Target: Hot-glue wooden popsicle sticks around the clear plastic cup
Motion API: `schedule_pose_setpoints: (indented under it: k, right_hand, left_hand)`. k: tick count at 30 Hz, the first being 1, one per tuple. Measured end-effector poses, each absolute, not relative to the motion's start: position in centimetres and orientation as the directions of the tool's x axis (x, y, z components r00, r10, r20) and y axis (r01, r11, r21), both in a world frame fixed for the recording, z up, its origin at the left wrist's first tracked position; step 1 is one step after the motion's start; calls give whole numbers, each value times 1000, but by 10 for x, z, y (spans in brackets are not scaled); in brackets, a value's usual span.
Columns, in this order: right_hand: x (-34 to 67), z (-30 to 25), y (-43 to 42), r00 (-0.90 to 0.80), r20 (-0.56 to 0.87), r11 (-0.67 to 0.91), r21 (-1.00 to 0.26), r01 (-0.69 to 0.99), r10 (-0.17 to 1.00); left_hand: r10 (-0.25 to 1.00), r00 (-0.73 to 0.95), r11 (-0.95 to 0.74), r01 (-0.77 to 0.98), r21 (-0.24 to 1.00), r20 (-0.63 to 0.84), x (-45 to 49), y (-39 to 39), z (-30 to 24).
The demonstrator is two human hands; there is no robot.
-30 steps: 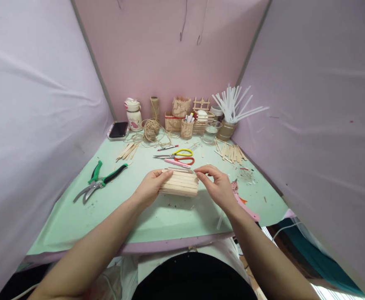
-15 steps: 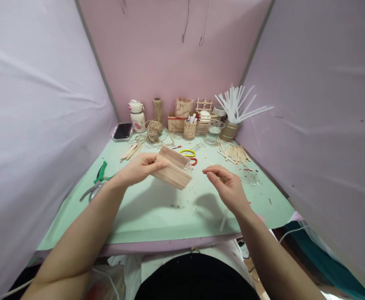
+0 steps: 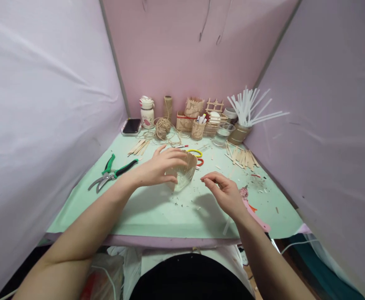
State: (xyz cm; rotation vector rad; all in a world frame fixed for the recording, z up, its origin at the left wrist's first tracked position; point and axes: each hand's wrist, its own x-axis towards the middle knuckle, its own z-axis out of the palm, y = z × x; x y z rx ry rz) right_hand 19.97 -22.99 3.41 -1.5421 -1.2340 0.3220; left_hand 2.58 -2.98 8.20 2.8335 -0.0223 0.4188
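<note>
My left hand [image 3: 159, 167] grips a clear glass jar clad in wooden craft sticks [image 3: 182, 171], tipped so its open glass end faces me, just above the green table [image 3: 157, 212]. My right hand [image 3: 224, 192] hovers a little to the right of the jar, fingers curled with thumb and forefinger pinched together; nothing I can make out shows between them.
Green-handled pruning shears [image 3: 112, 171] lie at the left. Yellow and red scissors [image 3: 196, 155] sit behind the jar. Loose craft sticks [image 3: 243, 157] lie right, twine [image 3: 162, 127], a phone [image 3: 131, 126], a bottle [image 3: 147, 111], a cup of white sticks [image 3: 243, 125] at the back. A pink glue gun [image 3: 251, 206] lies right.
My left hand lifted the stick-clad jar off the table and turned it so its open end faces me. My right hand let go and drew back to the right.
</note>
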Motion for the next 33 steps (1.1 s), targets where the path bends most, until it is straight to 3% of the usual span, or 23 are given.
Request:
schedule_pose_setpoints:
  k: [3, 7, 9, 12, 16, 21, 29, 33]
  right_hand:
    - [202, 33, -227, 428, 426, 140, -820, 555, 797]
    - [195, 36, -218, 360, 586, 164, -656, 737, 726]
    - [187, 39, -212, 249, 674, 166, -487, 858, 695]
    - [172, 42, -201, 70, 712, 155, -247, 957, 698]
    - [159, 40, -188, -56, 655, 151, -90, 984, 754]
    - [160, 30, -177, -99, 581, 154, -46, 987, 808]
    - [166, 23, -171, -77, 493, 177, -159, 971, 867]
    - [171, 22, -170, -109, 452, 190, -139, 972, 885]
  left_hand:
    - [200, 890, -910, 14, 414, 410, 10, -14, 67]
    - [383, 906, -817, 243, 523, 178, 2, 2, 39]
    - [386, 919, -804, 294, 517, 78, 6, 3, 27]
    - [330, 943, -816, 260, 516, 47, 15, -4, 13]
    - [312, 949, -809, 236, 538, 52, 23, -13, 5]
    - [321, 945, -802, 241, 547, 54, 26, -14, 2]
    - [322, 944, -794, 228, 563, 73, 29, -12, -3]
    - [322, 943, -798, 221, 561, 86, 29, -11, -5]
